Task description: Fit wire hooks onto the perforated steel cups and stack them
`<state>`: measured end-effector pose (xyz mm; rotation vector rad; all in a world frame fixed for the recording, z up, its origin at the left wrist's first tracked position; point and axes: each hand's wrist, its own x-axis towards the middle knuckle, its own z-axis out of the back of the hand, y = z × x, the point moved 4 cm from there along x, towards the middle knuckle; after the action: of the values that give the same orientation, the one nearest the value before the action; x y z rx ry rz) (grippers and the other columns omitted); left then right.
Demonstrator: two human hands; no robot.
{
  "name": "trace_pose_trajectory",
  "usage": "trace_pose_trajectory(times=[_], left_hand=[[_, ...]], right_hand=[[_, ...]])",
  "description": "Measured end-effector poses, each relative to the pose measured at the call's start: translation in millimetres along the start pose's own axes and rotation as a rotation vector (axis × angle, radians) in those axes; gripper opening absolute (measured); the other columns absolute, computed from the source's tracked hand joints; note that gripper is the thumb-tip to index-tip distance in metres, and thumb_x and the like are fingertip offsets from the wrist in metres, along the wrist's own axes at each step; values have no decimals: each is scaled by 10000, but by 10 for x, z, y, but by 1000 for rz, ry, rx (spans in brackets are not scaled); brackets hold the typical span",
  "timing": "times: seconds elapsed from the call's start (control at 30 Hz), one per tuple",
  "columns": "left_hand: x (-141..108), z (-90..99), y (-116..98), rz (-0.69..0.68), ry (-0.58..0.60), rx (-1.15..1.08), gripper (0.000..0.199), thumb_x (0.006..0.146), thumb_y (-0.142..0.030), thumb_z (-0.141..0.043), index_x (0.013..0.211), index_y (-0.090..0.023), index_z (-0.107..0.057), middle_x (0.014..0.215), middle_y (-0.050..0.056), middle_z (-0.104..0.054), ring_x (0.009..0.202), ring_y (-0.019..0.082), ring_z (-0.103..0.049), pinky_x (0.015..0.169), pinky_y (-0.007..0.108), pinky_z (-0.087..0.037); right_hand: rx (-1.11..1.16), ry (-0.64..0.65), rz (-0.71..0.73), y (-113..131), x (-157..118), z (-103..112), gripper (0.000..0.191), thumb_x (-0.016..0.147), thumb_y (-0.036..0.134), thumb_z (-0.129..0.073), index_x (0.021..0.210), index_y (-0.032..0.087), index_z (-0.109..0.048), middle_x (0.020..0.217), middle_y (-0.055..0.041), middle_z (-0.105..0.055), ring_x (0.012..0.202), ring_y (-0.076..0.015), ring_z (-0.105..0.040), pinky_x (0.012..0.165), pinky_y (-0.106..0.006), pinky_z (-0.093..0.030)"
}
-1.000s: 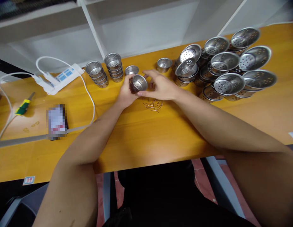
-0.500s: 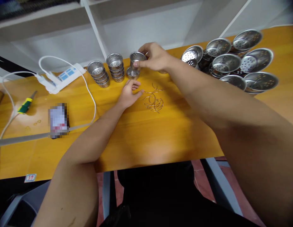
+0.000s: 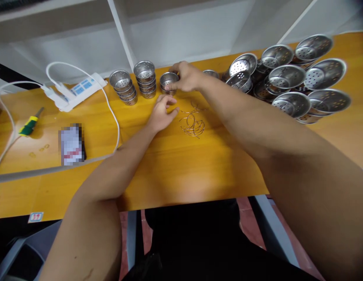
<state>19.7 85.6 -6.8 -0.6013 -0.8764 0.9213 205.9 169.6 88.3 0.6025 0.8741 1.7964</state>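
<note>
Right hand (image 3: 185, 76) plants a cup, left hand (image 3: 162, 112) sits idle

Compared with half a second ago, the perforated steel cup (image 3: 167, 79) is lower, now seated on the lower cup (image 3: 167, 92), so I'd call that a third stack getting going. Right thumb and fingers are still pinched on its rim. Left hand's half open, fingers a bit curled, holding nothing, just short of that pair. Two taller stacks (image 3: 146, 82) stand beyond it to the left, and thin curved wires (image 3: 193, 125) lie in a tangle between the left hand and the right forearm. One lone cup (image 3: 211, 73) peeks out past the right wrist, with a crowd of bigger-looking cups (image 3: 287, 76) further right.

Everything's on a shiny yellow wooden table (image 3: 175, 168). Way left of the left hand: power strip (image 3: 81, 91), green-and-yellow tool (image 3: 29, 126), phone (image 3: 72, 144) with its screen pixelated. White shelving (image 3: 184, 35) backs it all.
</note>
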Motion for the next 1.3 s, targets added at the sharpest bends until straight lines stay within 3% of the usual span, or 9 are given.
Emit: trace_pose_trajectory(times=[0.1,0.17,0.27,0.33,0.4,0.5,0.7,0.93,1.3], left_hand=[[13,0,40,3,-14,-26,285,1062,-165,-917,1307,-262,-808,1597,136,-806,1462,288,-839,1280,503,-747],[23,-6,74,-8,-24,-58,284,1042,-180,-928,1289,-260,-815,1554,139,-814,1421,291,-844,1262,512,-755],[31,-22,113,-29,-23,-94,283,1024,-201,-941,1272,-269,-821,1537,129,-822,1418,292,-831,1271,520,-754],[34,-26,122,-31,-23,-103,277,1022,-214,-946,1262,-274,-821,1537,123,-822,1440,296,-822,1281,521,-749],[34,-18,115,-26,-26,-100,273,1021,-222,-950,1256,-274,-821,1540,124,-820,1458,301,-817,1286,522,-745],[31,4,85,-28,-24,-83,276,1014,-221,-946,1254,-278,-820,1535,119,-825,1443,294,-817,1273,513,-741],[34,-24,129,-35,-3,-75,333,1042,-222,-926,1335,-279,-778,1546,125,-815,1415,284,-832,1265,496,-727],[39,-107,111,-49,11,-153,1039,961,-495,-1151,1787,-379,-532,1763,154,-751,1552,351,-832,1290,553,-731],[-7,-32,-34,-265,85,-161,730,1047,-658,-1053,1575,-365,-643,1460,63,-851,1335,327,-854,1235,636,-770]], right_hand=[[-150,-108,-1,23,-79,66,1073,947,680,-1237,1756,180,-740,1685,-75,-838,1383,-207,-677,1283,-395,-536],[-152,-215,43,-147,-94,287,1063,1003,749,-1185,1770,192,-706,1668,-103,-811,1348,-212,-642,1272,-418,-534],[-180,-397,182,-674,-73,810,674,1041,864,-1099,1290,305,-817,1164,-48,-808,1045,-222,-549,1117,-444,-542],[-239,-387,255,-1077,-25,1046,770,816,896,-1223,887,367,-669,765,14,-573,859,-233,-411,933,-435,-519],[-288,-308,285,-1378,28,1076,880,714,880,-1271,737,387,-542,599,63,-339,778,-219,-357,853,-416,-488],[-319,-265,155,-1551,73,863,897,902,822,-1209,671,380,-464,569,76,-222,784,-202,-449,914,-402,-501],[-311,-315,205,-1034,-273,539,759,1087,663,-1088,708,321,-526,663,-65,-569,1011,-321,-767,1080,-498,-621],[-363,-34,343,-143,-1236,201,288,1087,534,-954,1099,271,-837,1019,-108,-859,1020,-364,-802,1036,-521,-637],[-109,-14,340,95,-1482,-347,368,1036,491,-860,1332,275,-821,1207,-104,-882,1040,-331,-792,1051,-507,-655]])
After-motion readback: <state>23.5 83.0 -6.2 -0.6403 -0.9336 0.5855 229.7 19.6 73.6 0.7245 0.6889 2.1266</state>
